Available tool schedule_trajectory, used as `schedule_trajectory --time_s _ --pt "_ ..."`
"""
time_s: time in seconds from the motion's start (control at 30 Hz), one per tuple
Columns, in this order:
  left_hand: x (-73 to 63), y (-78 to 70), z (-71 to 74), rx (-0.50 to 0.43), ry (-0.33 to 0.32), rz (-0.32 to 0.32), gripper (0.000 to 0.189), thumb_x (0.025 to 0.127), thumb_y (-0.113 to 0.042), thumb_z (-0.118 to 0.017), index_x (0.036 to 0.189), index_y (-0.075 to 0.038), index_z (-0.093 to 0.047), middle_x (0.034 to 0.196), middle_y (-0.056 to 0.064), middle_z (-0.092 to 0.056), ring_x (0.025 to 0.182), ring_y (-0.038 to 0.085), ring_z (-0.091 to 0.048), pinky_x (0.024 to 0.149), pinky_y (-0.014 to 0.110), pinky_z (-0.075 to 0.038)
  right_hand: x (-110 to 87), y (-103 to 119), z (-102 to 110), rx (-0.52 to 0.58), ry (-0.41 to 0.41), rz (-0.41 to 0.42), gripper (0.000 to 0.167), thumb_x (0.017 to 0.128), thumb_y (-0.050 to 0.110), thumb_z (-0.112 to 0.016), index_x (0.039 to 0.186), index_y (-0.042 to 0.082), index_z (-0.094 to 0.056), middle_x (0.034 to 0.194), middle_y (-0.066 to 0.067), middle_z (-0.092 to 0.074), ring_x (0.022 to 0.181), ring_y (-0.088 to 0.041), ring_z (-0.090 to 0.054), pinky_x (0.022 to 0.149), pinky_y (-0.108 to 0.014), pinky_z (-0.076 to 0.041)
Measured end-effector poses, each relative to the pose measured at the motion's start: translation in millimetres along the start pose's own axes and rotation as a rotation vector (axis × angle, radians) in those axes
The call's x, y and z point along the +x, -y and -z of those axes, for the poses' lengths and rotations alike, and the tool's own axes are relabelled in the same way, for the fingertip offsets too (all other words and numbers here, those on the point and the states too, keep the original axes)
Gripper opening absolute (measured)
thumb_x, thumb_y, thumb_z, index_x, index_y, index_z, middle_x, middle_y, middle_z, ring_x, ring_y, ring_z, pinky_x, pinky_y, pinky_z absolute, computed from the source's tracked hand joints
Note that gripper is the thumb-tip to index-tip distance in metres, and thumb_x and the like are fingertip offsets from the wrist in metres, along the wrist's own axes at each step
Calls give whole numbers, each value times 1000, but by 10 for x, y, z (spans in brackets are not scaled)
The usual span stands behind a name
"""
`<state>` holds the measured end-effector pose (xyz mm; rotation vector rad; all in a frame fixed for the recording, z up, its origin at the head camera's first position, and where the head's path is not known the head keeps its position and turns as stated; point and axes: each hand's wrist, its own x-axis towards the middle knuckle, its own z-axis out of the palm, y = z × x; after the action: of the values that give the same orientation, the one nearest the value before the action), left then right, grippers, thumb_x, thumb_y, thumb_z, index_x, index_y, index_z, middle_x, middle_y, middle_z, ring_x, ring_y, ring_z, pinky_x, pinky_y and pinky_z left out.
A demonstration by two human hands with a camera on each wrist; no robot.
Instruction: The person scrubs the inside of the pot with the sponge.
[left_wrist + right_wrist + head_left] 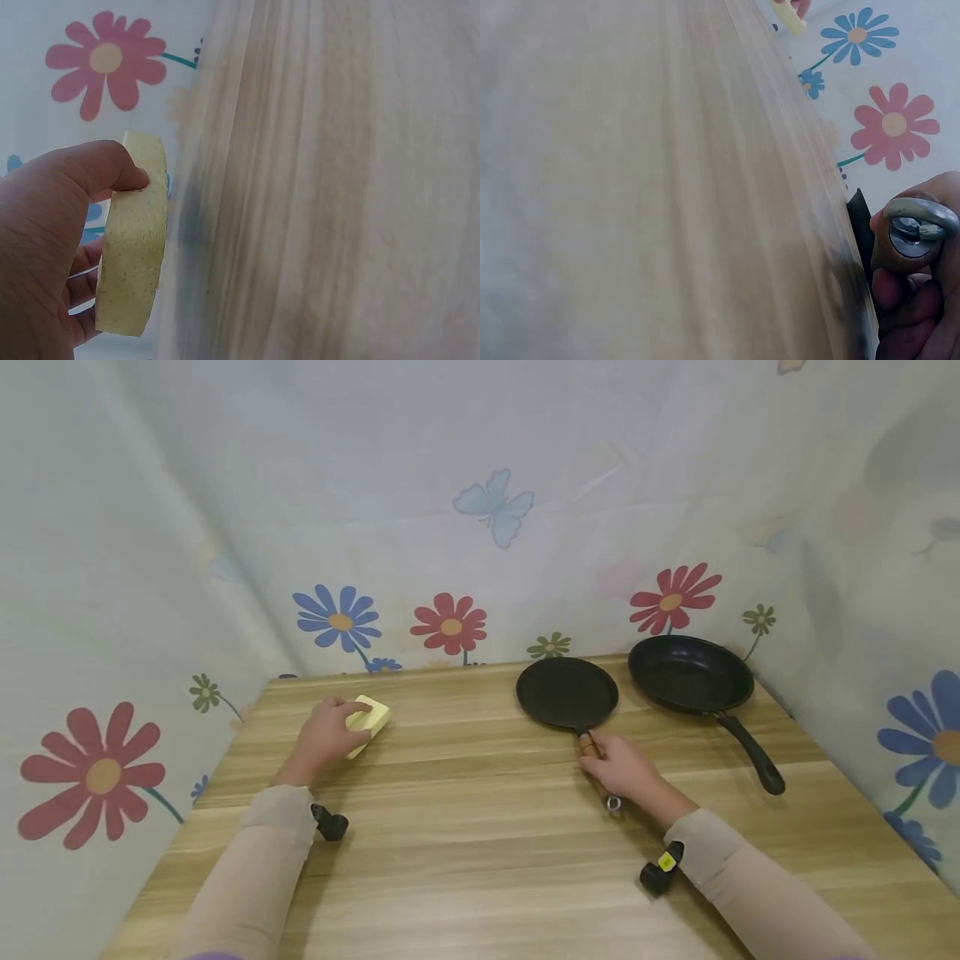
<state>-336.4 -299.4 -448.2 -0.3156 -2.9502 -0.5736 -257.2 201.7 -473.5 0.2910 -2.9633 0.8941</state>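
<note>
A pale yellow sponge [377, 715] is pinched between the thumb and fingers of my left hand [327, 737] at the left of the table. In the left wrist view the sponge [135, 240] stands on edge with the thumb against its near side. My right hand [624, 766] grips the wooden handle [587, 746] of a flat black crepe pan [567, 692]. The handle's metal hanging ring [926, 214] shows close up in the right wrist view, with fingers curled around the wood. Most of the pan is hidden there.
A deeper black frying pan [690, 673] sits at the back right, its black handle [752, 756] pointing toward the front right. The wood-grain table [450, 860] meets a flowered cloth backdrop [480, 435] at its back and sides.
</note>
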Motion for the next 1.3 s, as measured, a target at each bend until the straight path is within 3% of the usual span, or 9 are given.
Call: schedule_trajectory --time_s 0.4,0.6,0.63,0.67,0.8,0.9,0.97,1.13,1.3 --pt "-64 126 44 2 5 5 52 85 -25 -67 134 -9 -64 125 23 -53 111 40 -50 87 56 -44 -73 -31 113 -42 24 10 63 97 31 -58 145 -8 -47 114 -23 -70 106 -40 -66 90 -56 -51" --pt "-93 200 55 5 22 22 52 86 -27 -67 134 -9 -64 126 24 -52 113 43 -50 90 59 -44 -101 -11 189 -4 95 -13 68 103 40 -51 149 -9 -40 127 -31 -62 73 -29 -66 73 -44 -53" --pt "-98 209 55 6 28 26 52 86 -27 -67 135 -9 -64 126 24 -52 114 43 -49 91 60 -43 -108 -5 201 6 115 -41 71 103 44 -51 150 -8 -38 122 -30 -64 65 -28 -64 68 -43 -52" --pt "-104 214 59 4 33 30 52 86 -27 -67 135 -9 -63 126 25 -51 114 44 -49 90 60 -44 -116 -1 217 1 123 -48 73 103 46 -50 150 -8 -38 123 -31 -64 71 -32 -67 71 -45 -53" --pt "-120 238 68 4 40 36 53 86 -28 -66 136 -9 -63 127 27 -51 115 46 -49 90 61 -44 -120 -2 378 40 143 -88 79 102 55 -46 151 -7 -38 92 -21 -70 58 -32 -64 57 -44 -53" --pt "-125 284 62 15 34 36 53 86 -28 -67 135 -8 -63 128 27 -51 115 47 -49 91 62 -43 -120 -54 597 82 92 -108 78 101 58 -46 149 -3 -43 70 -11 -66 44 -22 -55 46 -37 -47" --pt "-131 323 58 12 29 40 52 86 -28 -67 134 -8 -64 127 27 -51 115 46 -50 92 62 -43 -136 -119 762 71 23 -107 75 101 59 -47 145 -2 -49 67 -8 -66 47 -18 -55 49 -34 -47" --pt "-164 420 70 -8 25 53 53 87 -29 -69 135 -7 -63 128 28 -50 115 47 -49 94 63 -42 -202 -361 1146 -13 -171 -104 63 103 53 -46 134 0 -58 73 -4 -66 61 -19 -58 59 -35 -43" --pt "-209 528 127 -19 9 67 54 88 -30 -69 137 -7 -61 129 30 -47 115 48 -49 96 65 -40 -253 -709 1408 3 -282 -123 58 105 44 -46 132 -6 -58 89 -17 -68 76 -30 -61 64 -38 -44"
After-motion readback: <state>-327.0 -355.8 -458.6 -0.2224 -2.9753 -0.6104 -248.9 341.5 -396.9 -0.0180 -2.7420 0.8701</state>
